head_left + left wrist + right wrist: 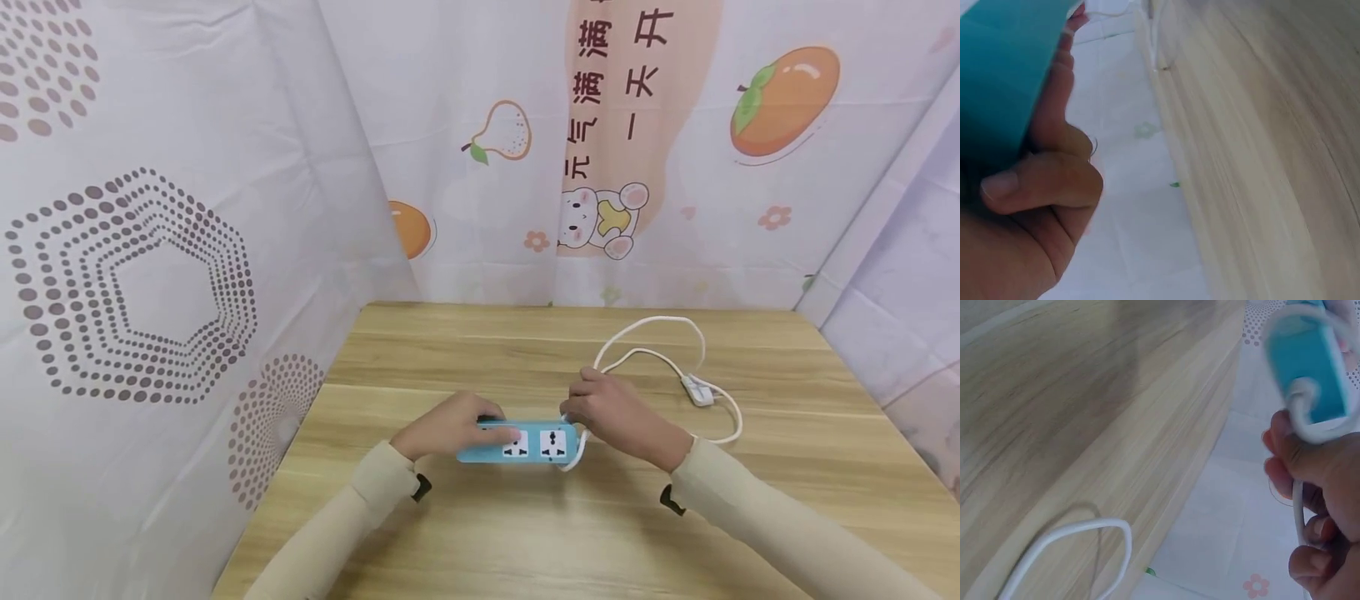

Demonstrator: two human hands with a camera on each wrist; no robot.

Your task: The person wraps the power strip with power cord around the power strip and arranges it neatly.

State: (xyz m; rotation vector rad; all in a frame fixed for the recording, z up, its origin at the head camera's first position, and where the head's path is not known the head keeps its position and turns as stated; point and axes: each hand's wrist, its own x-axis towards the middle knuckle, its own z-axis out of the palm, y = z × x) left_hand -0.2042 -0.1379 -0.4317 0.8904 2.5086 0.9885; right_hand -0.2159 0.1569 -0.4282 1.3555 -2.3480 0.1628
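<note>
A light-blue power strip [528,452] with white sockets is held above the wooden table. My left hand [454,429] grips its left end, the thumb lying across the top face. In the left wrist view the strip's blue side [1004,81] rests against the curled fingers. My right hand [618,417] pinches the white cord [582,450] beside the strip's right end. The right wrist view shows the cord [1299,506] looping from the strip's end [1310,369] and passing between thumb and fingers. Part of the strip's left end is hidden under the left hand.
The cord's remaining length loops over the table [795,433] at the right, where its white plug [699,390] lies. Printed curtains [480,208] hang along the table's back and left sides. Dark bands [422,487] show at both wrists.
</note>
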